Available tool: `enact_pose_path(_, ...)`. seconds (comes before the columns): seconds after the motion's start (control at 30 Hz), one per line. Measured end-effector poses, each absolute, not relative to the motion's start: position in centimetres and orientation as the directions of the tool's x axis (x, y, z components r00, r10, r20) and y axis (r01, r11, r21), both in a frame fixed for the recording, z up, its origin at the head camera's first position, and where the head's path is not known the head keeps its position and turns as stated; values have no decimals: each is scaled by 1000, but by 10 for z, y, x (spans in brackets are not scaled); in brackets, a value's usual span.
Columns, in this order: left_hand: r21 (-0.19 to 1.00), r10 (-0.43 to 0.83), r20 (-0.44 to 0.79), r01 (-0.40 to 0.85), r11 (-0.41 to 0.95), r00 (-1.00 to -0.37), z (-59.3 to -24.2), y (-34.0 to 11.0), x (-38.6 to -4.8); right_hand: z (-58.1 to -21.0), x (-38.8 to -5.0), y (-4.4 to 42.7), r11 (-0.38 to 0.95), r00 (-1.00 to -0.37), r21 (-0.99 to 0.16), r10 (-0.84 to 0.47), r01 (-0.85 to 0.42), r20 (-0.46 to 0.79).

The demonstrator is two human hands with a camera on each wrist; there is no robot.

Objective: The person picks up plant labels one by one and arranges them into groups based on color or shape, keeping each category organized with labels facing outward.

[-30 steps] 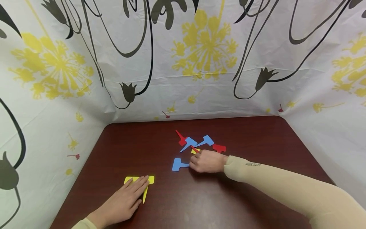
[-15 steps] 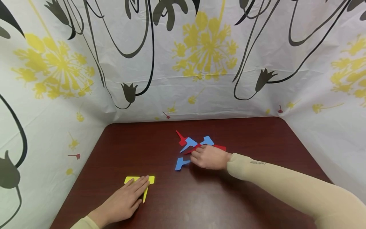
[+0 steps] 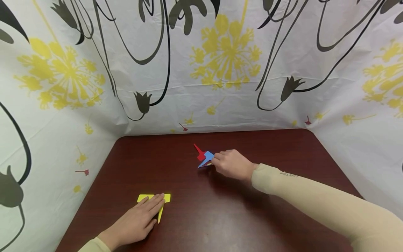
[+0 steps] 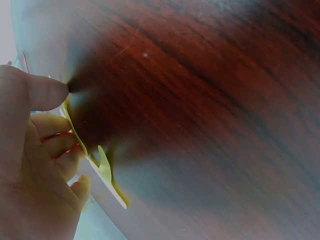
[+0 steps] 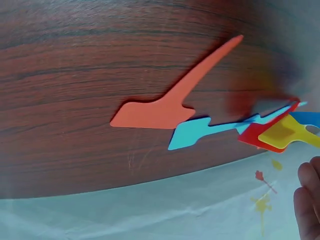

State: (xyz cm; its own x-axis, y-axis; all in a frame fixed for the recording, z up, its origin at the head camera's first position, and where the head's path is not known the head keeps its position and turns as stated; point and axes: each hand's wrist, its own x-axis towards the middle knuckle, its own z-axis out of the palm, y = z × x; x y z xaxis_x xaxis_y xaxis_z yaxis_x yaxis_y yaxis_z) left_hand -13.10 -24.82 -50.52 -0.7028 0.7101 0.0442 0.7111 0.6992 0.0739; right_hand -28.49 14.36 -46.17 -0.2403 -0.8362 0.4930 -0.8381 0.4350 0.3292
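Observation:
My left hand (image 3: 135, 220) lies with straight fingers on yellow T-shaped plant labels (image 3: 167, 198) at the front left. In the left wrist view, one yellow label (image 4: 104, 167) sticks out past the fingertips. Further back, my right hand (image 3: 233, 164) has curled fingers on a bunch of labels, mostly hidden by it in the head view. The right wrist view shows red, yellow (image 5: 277, 132) and blue labels overlapping by its fingers (image 5: 306, 200). Just left of that hand lie a blue label (image 3: 206, 158) and a red label (image 3: 200, 154), the red one flat on the table.
The dark red-brown wooden table (image 3: 163, 164) has rounded far corners. A white cloth (image 3: 176, 115) with yellow and grey flower prints hangs behind it and along both sides.
My right hand has moved away from me, toward the back labels. The front blue label moved with it, and the blue and red labels at the right have gone from sight. My left hand stays put.

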Motion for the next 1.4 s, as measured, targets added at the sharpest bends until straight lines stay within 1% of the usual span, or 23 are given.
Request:
enact_pose_path(0.2, 80, 708, 25, 707, 702, -706, -505, -248, -132, -450, -284, 142, 498, -347, 153, -762, -853, 546)
enact_pose_path(0.3, 79, 709, 29, 709, 701, -704, -504, -248, -132, -444, -283, 141, 522, -388, 103, -739, -847, 551)
enact_pose_path(0.37, 78, 711, 34, 711, 698, -702, -503, -248, -131, -442, -283, 140, 526, -394, 101, -739, -845, 547)
enact_pose_path(0.47, 80, 711, 26, 711, 699, -703, -502, -247, -131, -441, -282, 137, 512, -378, 117, -752, -851, 540)
enact_pose_path(0.67, 91, 705, -5, 702, 706, -709, -500, -246, -132, -441, -277, 127, 457, -296, 178, -780, -872, 552)
enact_pose_path(0.77, 90, 705, -3, 702, 707, -709, -500, -245, -132, -440, -276, 123, 435, -269, 193, -789, -879, 553)
enact_pose_path(1.0, 95, 702, -22, 697, 711, -712, -499, -244, -132, -440, -273, 113, 417, -237, 222, -797, -881, 555)
enact_pose_path(1.23, 88, 707, -25, 703, 706, -707, -499, -243, -132, -445, -271, 103, 387, -199, 230, -797, -893, 570)
enact_pose_path(1.4, 93, 703, -30, 698, 710, -711, -498, -243, -133, -445, -266, 94, 365, -184, 234, -811, -901, 556)
